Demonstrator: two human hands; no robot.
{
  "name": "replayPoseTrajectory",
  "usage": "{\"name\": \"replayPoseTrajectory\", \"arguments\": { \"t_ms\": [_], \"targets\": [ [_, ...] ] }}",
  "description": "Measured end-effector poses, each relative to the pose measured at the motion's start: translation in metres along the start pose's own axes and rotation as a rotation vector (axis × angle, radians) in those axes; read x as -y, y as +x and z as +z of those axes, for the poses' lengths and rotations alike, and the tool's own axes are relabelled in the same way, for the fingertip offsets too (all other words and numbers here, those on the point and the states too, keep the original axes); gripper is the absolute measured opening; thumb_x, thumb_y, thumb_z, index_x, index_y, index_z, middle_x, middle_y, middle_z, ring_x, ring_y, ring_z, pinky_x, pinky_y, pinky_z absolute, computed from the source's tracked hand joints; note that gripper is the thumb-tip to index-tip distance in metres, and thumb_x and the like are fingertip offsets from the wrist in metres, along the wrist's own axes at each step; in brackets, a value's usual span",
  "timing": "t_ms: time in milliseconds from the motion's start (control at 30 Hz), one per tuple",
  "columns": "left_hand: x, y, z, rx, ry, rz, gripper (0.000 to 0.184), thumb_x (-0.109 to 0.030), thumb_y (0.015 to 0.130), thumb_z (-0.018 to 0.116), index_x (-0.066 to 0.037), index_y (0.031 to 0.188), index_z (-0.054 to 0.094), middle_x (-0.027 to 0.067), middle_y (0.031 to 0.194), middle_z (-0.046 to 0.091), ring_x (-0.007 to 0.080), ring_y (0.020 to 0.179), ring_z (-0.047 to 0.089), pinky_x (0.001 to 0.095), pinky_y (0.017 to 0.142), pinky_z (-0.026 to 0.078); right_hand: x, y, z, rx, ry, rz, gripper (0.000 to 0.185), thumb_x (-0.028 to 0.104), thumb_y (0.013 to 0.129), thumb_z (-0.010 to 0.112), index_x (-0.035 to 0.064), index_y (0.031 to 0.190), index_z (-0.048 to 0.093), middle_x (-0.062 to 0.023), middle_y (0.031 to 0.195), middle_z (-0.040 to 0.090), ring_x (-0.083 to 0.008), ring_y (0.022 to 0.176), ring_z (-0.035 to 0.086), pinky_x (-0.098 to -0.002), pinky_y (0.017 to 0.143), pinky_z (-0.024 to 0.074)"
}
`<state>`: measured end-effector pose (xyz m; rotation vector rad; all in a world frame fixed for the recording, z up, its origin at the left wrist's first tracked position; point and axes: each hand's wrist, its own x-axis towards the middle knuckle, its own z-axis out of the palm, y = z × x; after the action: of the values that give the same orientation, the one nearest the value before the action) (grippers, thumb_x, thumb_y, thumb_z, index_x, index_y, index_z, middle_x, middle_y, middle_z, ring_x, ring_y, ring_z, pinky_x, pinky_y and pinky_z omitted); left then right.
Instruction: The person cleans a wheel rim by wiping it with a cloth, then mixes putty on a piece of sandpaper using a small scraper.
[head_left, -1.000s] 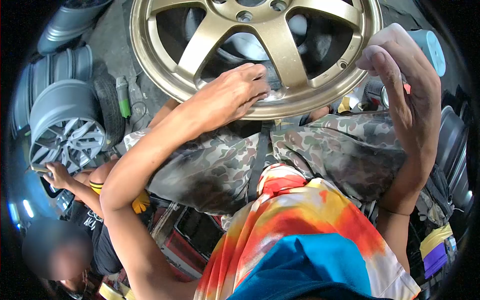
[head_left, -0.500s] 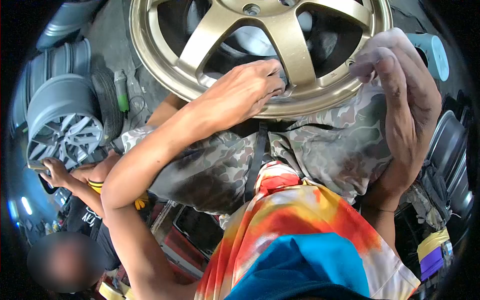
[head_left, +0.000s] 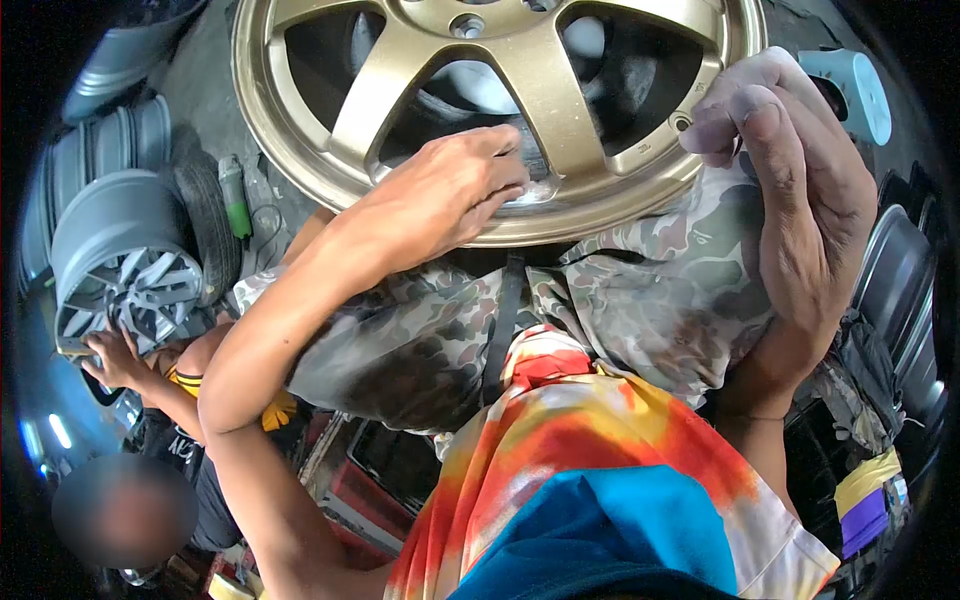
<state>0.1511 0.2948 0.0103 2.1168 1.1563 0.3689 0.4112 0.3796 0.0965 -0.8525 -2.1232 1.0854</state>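
A gold wheel rim (head_left: 560,90) with wide spokes lies at the top of the view, above my camouflage trousers (head_left: 680,290). My left hand (head_left: 455,190) is closed at the rim's near inner edge, with its fingertips by a whitish patch at the foot of a spoke; whatever it pinches is hidden. At the rim's right edge, my right hand (head_left: 790,170) is raised with its dusty fingers curled together, and I cannot make out anything in them.
At the left stand a silver wheel (head_left: 130,250), a black tyre (head_left: 208,230) and a green-and-grey tool (head_left: 235,195). Another person (head_left: 125,510) sits at the lower left. A light blue stool (head_left: 860,95) is at the upper right; dark rims (head_left: 890,280) stand below it.
Over the last second my left hand moved right along the rim, then back left. The right knee has shifted inward. At the left, the other person's hand now reaches nearer the silver wheel.
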Motion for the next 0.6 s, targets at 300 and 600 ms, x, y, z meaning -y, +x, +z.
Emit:
{"name": "replayPoseTrajectory", "arguments": {
  "t_ms": [300, 600],
  "targets": [
    [-0.0025, 0.0014, -0.0014, 0.013, -0.027, -0.009, 0.017, -0.006, 0.09, 0.064, 0.005, 0.103, 0.066, 0.0184, 0.098, 0.056, 0.0371, 0.092, 0.059, 0.0456, 0.079, 0.049, 0.0018, -0.0043, 0.0022, -0.037, 0.004, 0.023, 0.032, 0.018, 0.106, 0.054, -0.0048, 0.087, 0.065, -0.0075, 0.088, 0.062, -0.0123, 0.078, 0.055, -0.0256, 0.072, 0.0418],
    [-0.0037, -0.0036, -0.0039, 0.003, 0.025, -0.01, 0.017, -0.005, 0.089, 0.065, 0.006, 0.102, 0.066, 0.0203, 0.098, 0.057, 0.0384, 0.093, 0.06, 0.0466, 0.082, 0.049, -0.0041, -0.0012, -0.0027, 0.036, 0.022, -0.022, 0.03, 0.018, 0.106, 0.054, -0.0051, 0.093, 0.067, -0.0085, 0.092, 0.065, -0.0123, 0.08, 0.059, -0.0252, 0.073, 0.0443]
  ]
}}
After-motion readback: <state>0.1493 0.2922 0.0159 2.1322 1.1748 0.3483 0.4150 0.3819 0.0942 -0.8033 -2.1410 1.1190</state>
